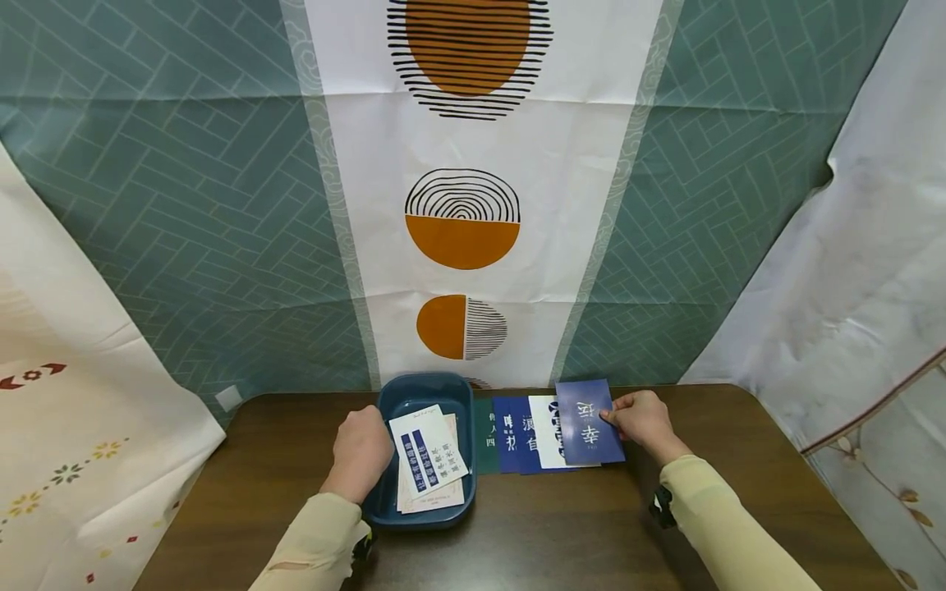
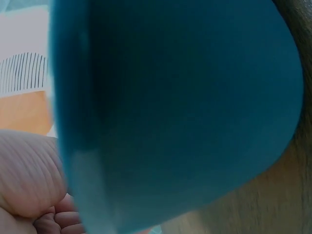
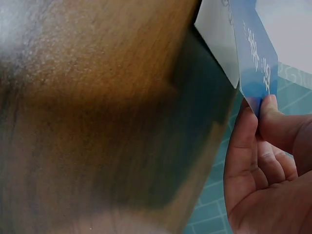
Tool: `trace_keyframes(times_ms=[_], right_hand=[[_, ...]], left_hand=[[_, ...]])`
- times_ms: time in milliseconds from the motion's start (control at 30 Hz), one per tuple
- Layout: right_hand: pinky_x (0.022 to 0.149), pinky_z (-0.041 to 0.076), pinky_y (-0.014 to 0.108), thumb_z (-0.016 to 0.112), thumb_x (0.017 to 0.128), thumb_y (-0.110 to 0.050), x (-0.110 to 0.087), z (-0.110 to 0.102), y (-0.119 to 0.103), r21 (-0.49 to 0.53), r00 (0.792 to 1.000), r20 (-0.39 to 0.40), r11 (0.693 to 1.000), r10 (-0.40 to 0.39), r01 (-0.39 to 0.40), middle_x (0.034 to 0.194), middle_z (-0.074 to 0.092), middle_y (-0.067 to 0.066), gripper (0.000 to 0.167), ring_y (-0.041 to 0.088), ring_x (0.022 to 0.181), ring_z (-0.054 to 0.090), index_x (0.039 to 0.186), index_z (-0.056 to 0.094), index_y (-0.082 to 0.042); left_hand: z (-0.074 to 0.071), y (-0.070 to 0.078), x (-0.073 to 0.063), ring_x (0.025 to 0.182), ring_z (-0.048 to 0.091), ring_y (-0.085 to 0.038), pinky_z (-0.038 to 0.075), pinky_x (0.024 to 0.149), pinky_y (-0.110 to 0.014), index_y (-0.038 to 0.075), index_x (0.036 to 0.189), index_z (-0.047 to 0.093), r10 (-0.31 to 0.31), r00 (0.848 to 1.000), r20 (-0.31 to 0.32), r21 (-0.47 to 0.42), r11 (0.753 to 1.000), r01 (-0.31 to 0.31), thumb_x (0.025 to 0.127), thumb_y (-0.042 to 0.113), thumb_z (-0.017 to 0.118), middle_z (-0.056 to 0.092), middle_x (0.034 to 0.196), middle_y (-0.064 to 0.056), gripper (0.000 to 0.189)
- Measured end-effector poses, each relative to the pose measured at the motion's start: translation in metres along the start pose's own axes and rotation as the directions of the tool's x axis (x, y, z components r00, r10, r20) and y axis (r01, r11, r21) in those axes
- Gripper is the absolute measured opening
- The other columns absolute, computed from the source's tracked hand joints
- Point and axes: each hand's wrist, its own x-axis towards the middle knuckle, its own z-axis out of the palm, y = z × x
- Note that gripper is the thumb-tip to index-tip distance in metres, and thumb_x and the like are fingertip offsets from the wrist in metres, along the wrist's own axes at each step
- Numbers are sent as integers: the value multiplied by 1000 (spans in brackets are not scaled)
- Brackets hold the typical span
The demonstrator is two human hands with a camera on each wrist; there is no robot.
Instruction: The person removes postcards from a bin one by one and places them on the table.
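Between thumb and fingertips, my right hand (image 1: 641,420) pinches the right edge of a blue card (image 1: 580,427) with white characters. That card overlaps the right end of a row of cards, covering part of a white card (image 1: 543,419) with dark blue print. In the right wrist view the blue card (image 3: 253,53) is tilted. My left hand (image 1: 362,451) is curled at the left rim of a dark blue plastic basin (image 1: 464,513), with no object visible in its fingers. Inside the basin lie a white card (image 1: 417,439) with blue blocks of text and a paler card (image 1: 436,499) beneath it.
Right of the basin, a green card (image 1: 485,439) and blue cards (image 1: 506,447) overlap along the back of the brown wooden table (image 1: 576,533). A patterned cloth (image 1: 473,139) hangs behind the table, with pale curtains (image 1: 865,271) at the sides.
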Motion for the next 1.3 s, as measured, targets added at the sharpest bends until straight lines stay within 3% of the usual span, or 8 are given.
trace_keyframes(times_ms=[333,967,1300], right_hand=[[47,51,26,77,76,-23,3,10,4,12,1000,19,1000,23,-24,63,64,2,26,11,48,59,85,69,1],[49,49,27,77,76,-25,1,20,5,-92,999,47,996,19,-15,73,63,9,27,14,52,57,77,65,-2],[48,49,27,78,75,-26,1,20,3,-128,1000,-4,992,-3,3,71,66,10,28,13,51,59,76,67,0]], left_hand=[[3,0,0,51,54,-22,53,48,-42,-9,96,64,-11,1000,-2,12,1000,11,81,-1,60,64,77,-19,17],[4,1,-1,50,54,-21,54,49,-43,-9,94,64,8,999,-42,20,1000,-7,82,0,61,64,77,-19,16],[2,1,-1,49,54,-21,53,48,-41,-10,95,64,-8,1000,-30,16,1000,9,82,0,61,64,76,-19,16]])
